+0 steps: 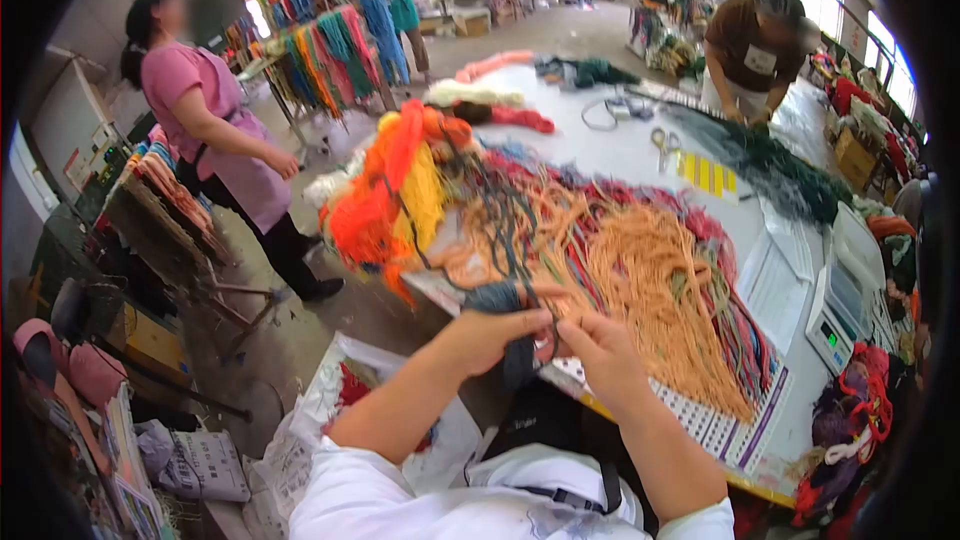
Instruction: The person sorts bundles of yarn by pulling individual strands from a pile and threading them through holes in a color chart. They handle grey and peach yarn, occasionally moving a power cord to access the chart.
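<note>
Dark grey yarn is looped about my left hand, whose fingers are closed on it. Close beside it, my right hand pinches strands of the same yarn between thumb and finger. Both hands are over the table's near edge. Grey strands run from there up across the pile. Just beyond my hands lies a wide spread of peach yarn, with pink and blue strands around and under it. Bright orange yarn and yellow yarn are heaped at the left.
Scissors, a yellow card and a digital scale are on the white table. A person in brown handles dark green yarn across it. Another in pink stands left, near yarn racks.
</note>
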The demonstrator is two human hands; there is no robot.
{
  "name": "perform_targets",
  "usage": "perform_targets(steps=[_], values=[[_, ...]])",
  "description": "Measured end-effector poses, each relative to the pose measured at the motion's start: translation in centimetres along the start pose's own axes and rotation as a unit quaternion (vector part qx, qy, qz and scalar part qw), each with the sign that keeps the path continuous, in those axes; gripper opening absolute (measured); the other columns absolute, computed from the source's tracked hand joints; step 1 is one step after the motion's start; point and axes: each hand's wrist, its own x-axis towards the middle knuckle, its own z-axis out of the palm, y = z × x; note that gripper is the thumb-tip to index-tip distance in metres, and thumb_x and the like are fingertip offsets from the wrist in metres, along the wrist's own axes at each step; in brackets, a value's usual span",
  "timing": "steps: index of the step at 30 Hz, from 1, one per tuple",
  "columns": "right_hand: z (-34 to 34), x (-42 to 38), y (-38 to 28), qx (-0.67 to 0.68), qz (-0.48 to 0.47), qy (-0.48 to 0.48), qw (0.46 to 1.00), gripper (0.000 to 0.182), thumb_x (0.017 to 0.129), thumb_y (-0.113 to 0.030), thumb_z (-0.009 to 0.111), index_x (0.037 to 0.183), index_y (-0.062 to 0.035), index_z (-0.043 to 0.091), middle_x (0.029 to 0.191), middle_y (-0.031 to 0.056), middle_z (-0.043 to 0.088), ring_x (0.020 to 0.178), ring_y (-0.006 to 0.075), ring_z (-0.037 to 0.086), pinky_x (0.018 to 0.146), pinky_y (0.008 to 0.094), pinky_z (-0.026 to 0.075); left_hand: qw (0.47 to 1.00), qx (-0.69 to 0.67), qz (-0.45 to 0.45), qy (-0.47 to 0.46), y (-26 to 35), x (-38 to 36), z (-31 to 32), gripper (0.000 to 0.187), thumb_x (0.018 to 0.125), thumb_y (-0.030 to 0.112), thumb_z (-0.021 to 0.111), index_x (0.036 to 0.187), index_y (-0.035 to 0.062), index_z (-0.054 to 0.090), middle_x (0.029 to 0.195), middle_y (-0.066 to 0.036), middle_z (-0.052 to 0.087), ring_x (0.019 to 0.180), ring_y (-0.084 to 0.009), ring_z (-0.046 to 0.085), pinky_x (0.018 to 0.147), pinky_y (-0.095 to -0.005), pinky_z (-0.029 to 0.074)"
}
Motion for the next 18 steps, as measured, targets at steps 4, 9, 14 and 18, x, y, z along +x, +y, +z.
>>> perform_targets(steps=[4,9,14,18], values=[[-0.5,-0.5,0.0,-0.072,-0.011,0.004,0.997,0.02,0.092,-0.013,0.05,0.087,0.0023,0.061,0.08,0.0066,0.065,0.076,0.0094,0.061,0.07,0.0217,0.047,0.992,-0.101,-0.075,-0.029,1.3,0.1,0.3,0.034,0.084,0.008,0.06,0.117,0.001,0.054,0.08,-0.007,0.061,0.067,-0.0144,0.06,0.059,-0.0272,0.051],[-0.5,-0.9,-0.5,0.066,-0.005,-0.034,0.997,0.02,0.092,-0.013,0.048,0.091,0.0034,0.06,0.082,0.0079,0.065,0.081,0.0117,0.061,0.074,0.0232,0.047,0.991,-0.112,-0.073,-0.021,1.0,0.4,0.0,0.038,0.085,0.008,0.059,0.12,-0.0015,0.05,0.079,-0.008,0.062,0.07,-0.0146,0.061,0.063,-0.0272,0.05],[-0.7,-0.8,0.1,0.091,-0.025,-0.044,0.995,0.019,0.091,-0.011,0.05,0.095,0.0065,0.057,0.088,0.011,0.064,0.083,0.0141,0.062,0.077,0.0259,0.049,0.991,-0.099,-0.084,-0.039,1.4,0.7,0.1,0.039,0.084,0.008,0.06,0.12,-0.0022,0.05,0.08,-0.004,0.061,0.074,-0.0112,0.059,0.068,-0.0236,0.048],[-0.9,-0.8,-0.1,0.106,-0.005,-0.035,0.994,0.015,0.088,-0.007,0.055,0.094,0.0065,0.057,0.09,0.0112,0.064,0.083,0.0139,0.063,0.077,0.025,0.05,0.993,-0.078,-0.08,-0.039,1.4,1.2,0.2,0.038,0.085,0.008,0.06,0.12,-0.0027,0.05,0.08,-0.004,0.061,0.073,-0.0101,0.059,0.067,-0.0231,0.048]])
